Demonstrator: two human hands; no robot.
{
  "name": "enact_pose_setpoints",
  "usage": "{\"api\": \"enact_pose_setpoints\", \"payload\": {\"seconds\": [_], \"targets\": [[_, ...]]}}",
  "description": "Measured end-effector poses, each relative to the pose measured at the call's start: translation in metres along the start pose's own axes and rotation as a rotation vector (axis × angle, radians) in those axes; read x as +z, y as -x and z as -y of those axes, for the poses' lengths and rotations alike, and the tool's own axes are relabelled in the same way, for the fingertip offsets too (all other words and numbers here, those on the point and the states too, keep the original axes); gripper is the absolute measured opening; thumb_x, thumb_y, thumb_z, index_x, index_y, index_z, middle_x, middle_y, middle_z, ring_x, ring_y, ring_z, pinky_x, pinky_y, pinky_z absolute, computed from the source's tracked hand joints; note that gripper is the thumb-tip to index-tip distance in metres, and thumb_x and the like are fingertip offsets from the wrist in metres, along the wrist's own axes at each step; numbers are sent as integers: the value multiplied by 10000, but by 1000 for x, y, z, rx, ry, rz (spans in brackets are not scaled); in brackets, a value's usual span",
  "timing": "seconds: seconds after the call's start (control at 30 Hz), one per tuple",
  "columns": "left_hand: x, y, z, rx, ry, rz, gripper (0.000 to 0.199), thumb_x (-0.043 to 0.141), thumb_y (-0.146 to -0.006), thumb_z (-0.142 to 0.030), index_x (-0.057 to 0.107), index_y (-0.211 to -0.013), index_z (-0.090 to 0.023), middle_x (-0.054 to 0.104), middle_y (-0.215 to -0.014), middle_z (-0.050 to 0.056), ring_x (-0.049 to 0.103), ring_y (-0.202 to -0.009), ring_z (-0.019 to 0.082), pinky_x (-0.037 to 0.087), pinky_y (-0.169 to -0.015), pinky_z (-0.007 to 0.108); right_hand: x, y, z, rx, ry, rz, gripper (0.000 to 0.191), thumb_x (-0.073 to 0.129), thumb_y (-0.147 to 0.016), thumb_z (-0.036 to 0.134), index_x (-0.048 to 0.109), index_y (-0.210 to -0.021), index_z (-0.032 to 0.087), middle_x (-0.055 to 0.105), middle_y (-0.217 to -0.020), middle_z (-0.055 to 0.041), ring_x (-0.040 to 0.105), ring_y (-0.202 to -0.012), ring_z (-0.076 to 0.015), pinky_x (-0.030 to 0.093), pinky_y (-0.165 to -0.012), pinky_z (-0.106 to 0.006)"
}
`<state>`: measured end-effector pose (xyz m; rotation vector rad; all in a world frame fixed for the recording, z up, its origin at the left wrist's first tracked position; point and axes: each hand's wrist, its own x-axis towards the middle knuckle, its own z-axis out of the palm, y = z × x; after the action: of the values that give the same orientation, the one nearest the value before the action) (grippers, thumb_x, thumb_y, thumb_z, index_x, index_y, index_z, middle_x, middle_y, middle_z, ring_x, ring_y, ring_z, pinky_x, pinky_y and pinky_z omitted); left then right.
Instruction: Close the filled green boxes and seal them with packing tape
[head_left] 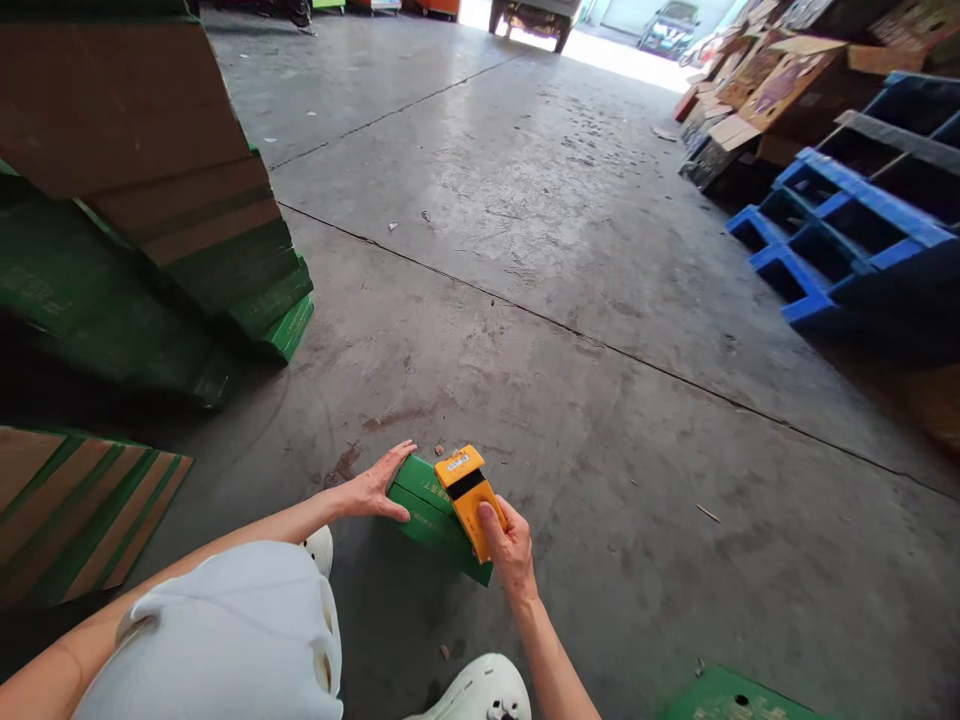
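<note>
A small green carton with gold lettering and a seam along its top sits low in front of me, between my white shoes and the open floor. My left hand grips its left end, the thumb on the near side and the fingers on the far edge. In my right hand is an orange-yellow box-shaped tool with a black band and a white label. It is tilted over the carton's right part; whether it touches the carton I cannot tell.
Stacked flat green and brown cartons stand at the left, with more striped cardboard below. Blue pallets and a heap of brown boxes line the right. Another green carton lies at the bottom right. A vehicle is far ahead.
</note>
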<state>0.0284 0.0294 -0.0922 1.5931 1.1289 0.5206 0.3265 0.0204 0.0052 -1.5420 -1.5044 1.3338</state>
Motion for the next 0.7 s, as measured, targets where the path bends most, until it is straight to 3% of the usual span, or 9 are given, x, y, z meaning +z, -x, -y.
{"api": "enact_pose_setpoints", "payload": {"seconds": [0.13, 0.2, 0.27, 0.37, 0.43, 0.57, 0.7], "targets": [[1, 0, 1, -35, 277, 73, 1291, 860, -760, -627, 24, -1709, -369, 327, -1717, 127, 398, -1543, 361, 346, -1252, 525, 1, 0, -3, 16, -21, 13, 607, 568, -879, 798, 516, -739, 209, 397, -655, 45, 352, -608, -121, 288, -535, -241], [-1, -1, 0, -23, 234, 90, 1221, 844, -772, -648, 106, -1707, -380, 258, -1748, 122, 334, -1576, 378, 335, -1256, 529, 1, -1, -5, 25, -22, 9, 606, 574, -878, 796, 522, -742, 207, 403, -655, 44, 357, -612, -123, 293, -537, -241], [-2, -2, -1, 9, 85, 89, 1183, 859, -723, -693, 249, -1686, -372, 68, -1796, 105, 171, -1629, 413, 276, -1285, 543, 1, -1, -5, 25, -23, 5, 602, 587, -877, 787, 530, -739, 204, 414, -654, 42, 365, -616, -124, 303, -539, -241], [-3, -4, -1, 82, -165, 78, 1348, 920, -574, -737, 266, -1685, -344, -67, -1798, 120, 64, -1636, 460, 191, -1307, 594, 0, -3, -2, 35, -45, 19, 601, 608, -866, 786, 555, -752, 198, 451, -659, 36, 395, -617, -127, 334, -541, -240], [-2, -5, 0, 140, -278, 57, 1441, 937, -525, -740, 221, -1699, -311, 17, -1793, 159, 96, -1631, 459, 166, -1313, 605, -1, -5, 2, 69, -64, 54, 609, 621, -850, 798, 578, -782, 194, 485, -668, 31, 440, -615, -134, 370, -540, -241], [-1, -8, 2, 243, -338, 28, 1420, 916, -563, -741, 230, -1699, -235, 276, -1726, 202, 273, -1591, 408, 233, -1313, 544, -2, -13, 13, 165, -110, 188, 624, 639, -831, 810, 634, -891, 189, 581, -715, 12, 587, -632, -177, 485, -570, -272], [-5, -10, 0, 256, -357, 31, 1363, 891, -575, -778, 311, -1679, -230, 350, -1693, 196, 335, -1564, 399, 278, -1299, 520, -5, -25, 25, 181, -54, 251, 623, 661, -810, 809, 642, -838, 186, 581, -694, 9, 590, -619, -181, 498, -558, -279]]}}
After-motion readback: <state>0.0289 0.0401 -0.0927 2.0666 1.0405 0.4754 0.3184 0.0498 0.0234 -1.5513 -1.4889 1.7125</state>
